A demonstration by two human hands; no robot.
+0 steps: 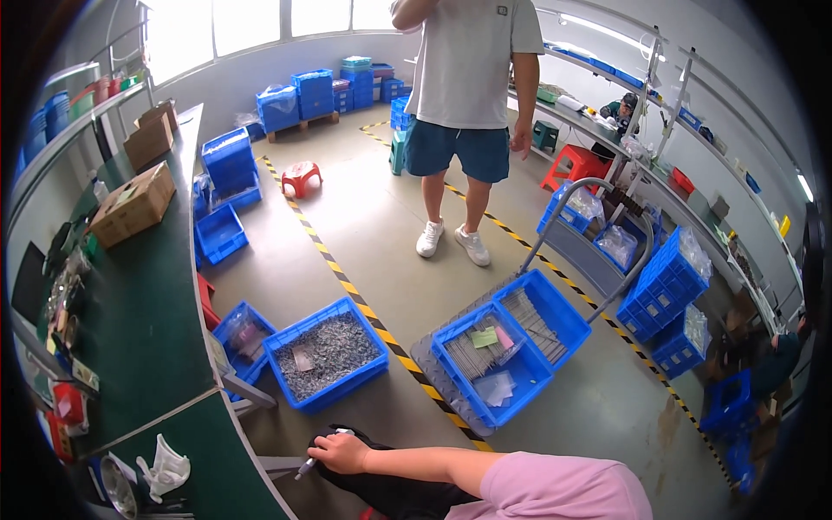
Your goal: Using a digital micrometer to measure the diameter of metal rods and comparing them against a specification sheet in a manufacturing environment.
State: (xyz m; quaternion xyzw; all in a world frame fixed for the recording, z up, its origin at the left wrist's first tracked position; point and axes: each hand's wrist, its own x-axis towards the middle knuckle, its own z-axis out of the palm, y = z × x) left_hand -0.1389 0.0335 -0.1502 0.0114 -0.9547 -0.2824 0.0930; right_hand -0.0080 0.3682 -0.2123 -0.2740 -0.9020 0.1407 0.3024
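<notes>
My right hand (340,452) reaches in from the lower right on a bare forearm below a pink sleeve (563,487). It rests over my black-clad knee (407,472) with its fingers closed around a slim pale pen-like object (305,469). One end of that object sticks out below the fingers and a short white bit shows above them; its exact kind is unclear. No left hand shows. Closest to the right hand is a blue crate (322,400) full of small metal parts (325,351), with a paper slip lying on top.
A green-topped bench (143,303) runs along the left, bearing a cardboard box (132,204) and a white object (165,468). A trolley (422,354) carries blue crates (563,303) of rods. A person (472,95) stands ahead, near a red stool (302,178). Yellow-black tape (347,282) marks the floor.
</notes>
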